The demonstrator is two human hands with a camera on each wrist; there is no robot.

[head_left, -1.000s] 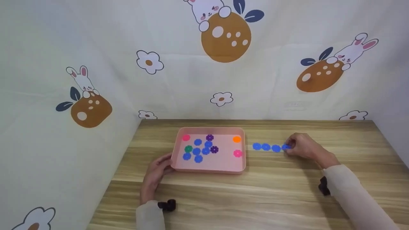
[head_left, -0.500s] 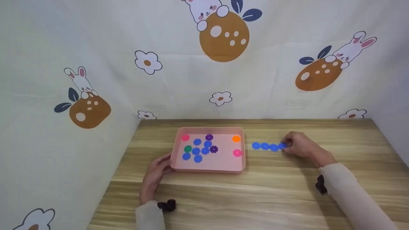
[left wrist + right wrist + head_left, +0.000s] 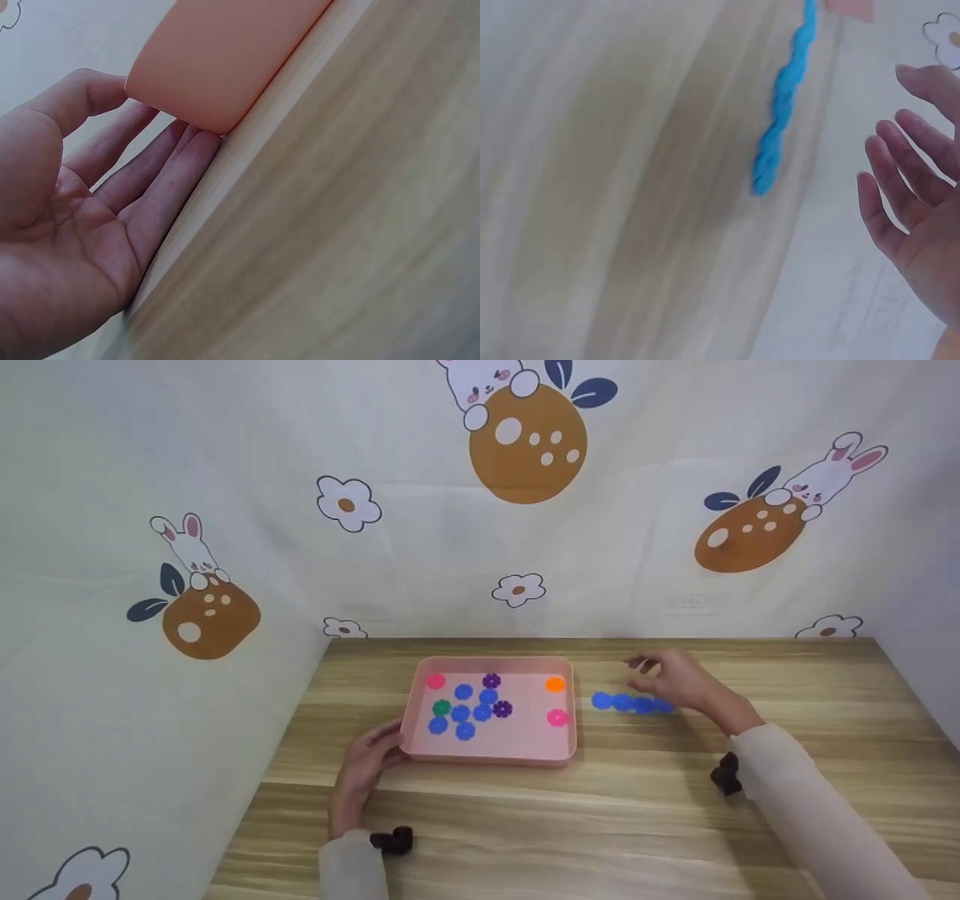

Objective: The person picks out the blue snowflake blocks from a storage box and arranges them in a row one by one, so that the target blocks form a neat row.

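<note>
My left hand (image 3: 362,769) rests at the near left corner of a pink tray (image 3: 529,744). In the left wrist view its fairly straight fingers (image 3: 169,176) touch the tray's side and rim. My right hand (image 3: 675,682) is raised with nothing in it, its fingers spread. Just below and beside that hand, a row of blue flower-shaped discs (image 3: 622,702) lies joined together on the table. The right wrist view shows the joined discs (image 3: 780,105) edge-on as a chain, apart from the fingers.
Inside the tray lie several loose blue discs (image 3: 460,713), two purple discs (image 3: 502,709), a green disc (image 3: 441,708), two pink discs (image 3: 556,718) and an orange disc (image 3: 554,685). A patterned cloth wall (image 3: 435,555) stands behind the wooden table (image 3: 525,825).
My right hand has let go of the right end of the blue disc chain and moved up and left over it. The chain stays on the table. My left hand keeps its place.
</note>
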